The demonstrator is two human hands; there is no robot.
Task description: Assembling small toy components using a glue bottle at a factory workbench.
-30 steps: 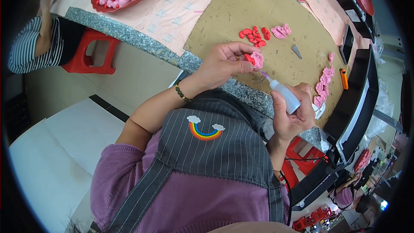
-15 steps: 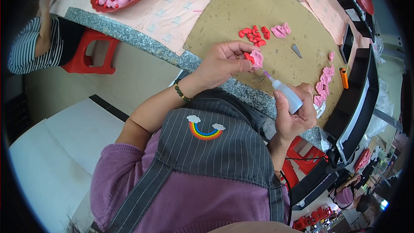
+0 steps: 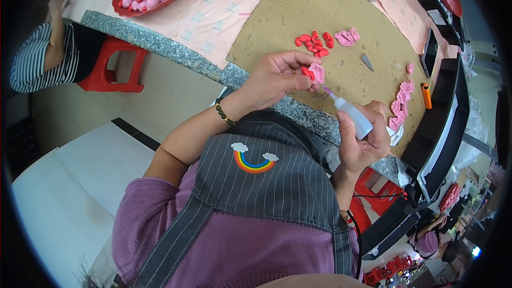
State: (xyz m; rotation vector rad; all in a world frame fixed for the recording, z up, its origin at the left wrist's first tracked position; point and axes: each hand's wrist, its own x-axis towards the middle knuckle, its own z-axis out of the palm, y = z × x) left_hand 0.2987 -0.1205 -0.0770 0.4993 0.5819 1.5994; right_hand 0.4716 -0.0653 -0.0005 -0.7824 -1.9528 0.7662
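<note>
My left hand (image 3: 282,77) pinches a small pink and red molded piece (image 3: 317,73) over the near edge of the brown board. The red part sits by my fingertips, and the pink hollow side faces right. In my right hand (image 3: 368,133) is a translucent squeeze bottle (image 3: 353,119) with a thin purple-tipped nozzle, gripped by thumb and fingers. Its tip points up and left, close to the piece. Beyond my left hand lie several loose red pieces (image 3: 316,42) and a couple of pink molded pieces (image 3: 347,37).
A row of pink pieces (image 3: 401,105) lies on the right of the brown board (image 3: 277,24), beside an orange lighter (image 3: 425,96). Nearby is a grey metal blade (image 3: 367,62). Far left stands a red bowl (image 3: 120,5) of pink parts. Another person (image 3: 42,56) is at the left.
The bottle's nozzle has shifted very slightly left, and the pink and red piece has turned a little in my left fingers. All else looks the same.
</note>
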